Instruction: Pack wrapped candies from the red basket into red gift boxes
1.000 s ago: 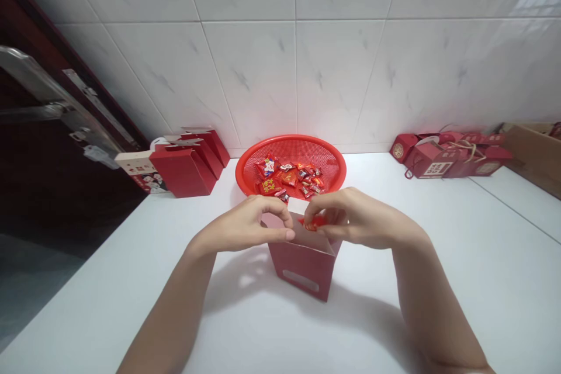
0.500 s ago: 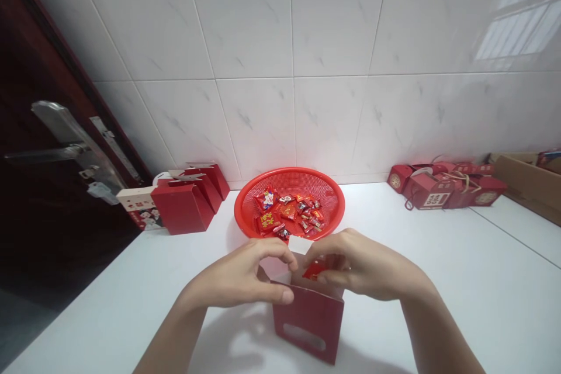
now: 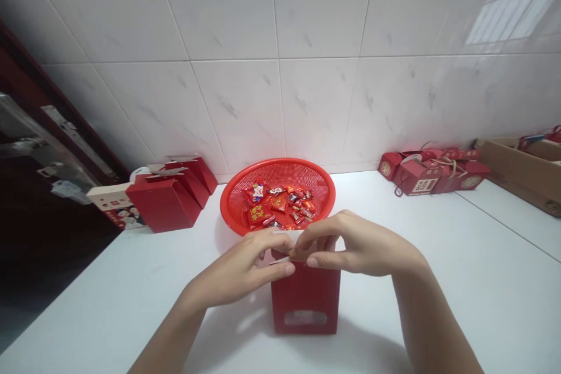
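My left hand [image 3: 267, 256] and right hand [image 3: 350, 248] are pinching, thumbs nearest me! Beneath spreads the flat white table [image 3: 105, 304]; at twelve o'clock, the round red perforated plastic basket [image 3: 289, 172]. Toward six stands the upright red cardboard box [image 3: 305, 292], its top in both hands' grasp. Inside the basket: small red-wrapped sweets [image 3: 279, 203].

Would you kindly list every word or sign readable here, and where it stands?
"囍", apparently: on the pale square label of a red carton.
Too blurred to read: yellow characters on a candy packet; print on the cream box.
No text visible: front of the nearest red box.
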Tool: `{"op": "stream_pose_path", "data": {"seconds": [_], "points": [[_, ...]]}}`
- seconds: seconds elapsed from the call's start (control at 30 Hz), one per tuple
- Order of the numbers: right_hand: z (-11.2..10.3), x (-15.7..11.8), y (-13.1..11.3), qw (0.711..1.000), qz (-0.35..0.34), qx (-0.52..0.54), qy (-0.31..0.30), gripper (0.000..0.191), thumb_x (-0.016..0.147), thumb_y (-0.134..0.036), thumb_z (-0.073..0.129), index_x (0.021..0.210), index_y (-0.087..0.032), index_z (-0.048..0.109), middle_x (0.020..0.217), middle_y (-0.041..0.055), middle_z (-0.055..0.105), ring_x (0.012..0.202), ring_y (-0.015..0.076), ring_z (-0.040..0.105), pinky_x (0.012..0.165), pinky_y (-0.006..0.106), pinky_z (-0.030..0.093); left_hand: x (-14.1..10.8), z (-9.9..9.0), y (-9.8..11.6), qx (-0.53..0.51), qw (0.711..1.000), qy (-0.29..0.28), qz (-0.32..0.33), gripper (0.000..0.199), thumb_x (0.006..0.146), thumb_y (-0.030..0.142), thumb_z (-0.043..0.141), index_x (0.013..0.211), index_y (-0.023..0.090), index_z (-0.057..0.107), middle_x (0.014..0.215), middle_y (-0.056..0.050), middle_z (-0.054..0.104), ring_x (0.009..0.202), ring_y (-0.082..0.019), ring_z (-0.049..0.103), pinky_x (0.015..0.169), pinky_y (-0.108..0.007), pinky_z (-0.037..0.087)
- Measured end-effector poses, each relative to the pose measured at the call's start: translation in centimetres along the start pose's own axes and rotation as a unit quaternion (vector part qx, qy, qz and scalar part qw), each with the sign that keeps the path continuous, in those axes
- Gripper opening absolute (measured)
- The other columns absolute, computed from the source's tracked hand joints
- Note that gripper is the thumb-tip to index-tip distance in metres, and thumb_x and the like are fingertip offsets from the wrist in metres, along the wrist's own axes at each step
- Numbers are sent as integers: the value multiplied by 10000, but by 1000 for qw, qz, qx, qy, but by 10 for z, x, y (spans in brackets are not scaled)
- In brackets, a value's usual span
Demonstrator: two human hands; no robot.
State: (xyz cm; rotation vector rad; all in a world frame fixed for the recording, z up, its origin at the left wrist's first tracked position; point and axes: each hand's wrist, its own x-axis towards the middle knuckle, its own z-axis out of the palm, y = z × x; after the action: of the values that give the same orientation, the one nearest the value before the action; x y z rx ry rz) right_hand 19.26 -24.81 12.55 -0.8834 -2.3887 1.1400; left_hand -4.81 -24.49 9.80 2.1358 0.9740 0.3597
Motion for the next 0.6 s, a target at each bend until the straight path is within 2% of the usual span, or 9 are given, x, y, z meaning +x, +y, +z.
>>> {"op": "stream_pose_path", "data": {"seconds": [0.17, 0.4, 0.5, 0.6], "points": [[-8, -2, 8, 1000, -12, -6, -1, 207, 919, -249, 660, 1104, -189, 729, 1055, 49, 770, 921, 174, 703, 814, 286, 528, 6, 6, -5, -1, 1000, 26, -8, 199, 966, 401, 536, 972, 240, 653, 956, 8, 678, 841, -168, 574, 752, -267, 435], [-19, -3, 21, 999, -7, -14, 36, 255, 886, -322, 709, 1105, -191, 703, 1055, 60, 755, 935, 193, 693, 833, 319, 547, 12, 7, -11, 19, 997, 73, -11, 231, 963, 412, 518, 912, 234, 657, 888, 2, 682, 806, -178, 587, 755, -289, 465], [-24, -3, 28, 996, -4, -14, 83, 277, 876, -347, 714, 1112, -203, 700, 1095, 64, 741, 987, 208, 680, 892, 356, 550, 13, 6, -12, 14, 996, 92, -10, 209, 956, 383, 526, 907, 234, 665, 894, -5, 695, 821, -183, 604, 761, -294, 479], [-26, -2, 36, 988, 4, -24, 151, 417, 830, -395, 757, 1204, -232, 671, 1223, 84, 700, 1094, 249, 654, 968, 421, 535, 13, 4, -12, -7, 993, 115, -6, 199, 945, 369, 541, 909, 232, 681, 929, -22, 711, 874, -200, 624, 789, -305, 508]]}}
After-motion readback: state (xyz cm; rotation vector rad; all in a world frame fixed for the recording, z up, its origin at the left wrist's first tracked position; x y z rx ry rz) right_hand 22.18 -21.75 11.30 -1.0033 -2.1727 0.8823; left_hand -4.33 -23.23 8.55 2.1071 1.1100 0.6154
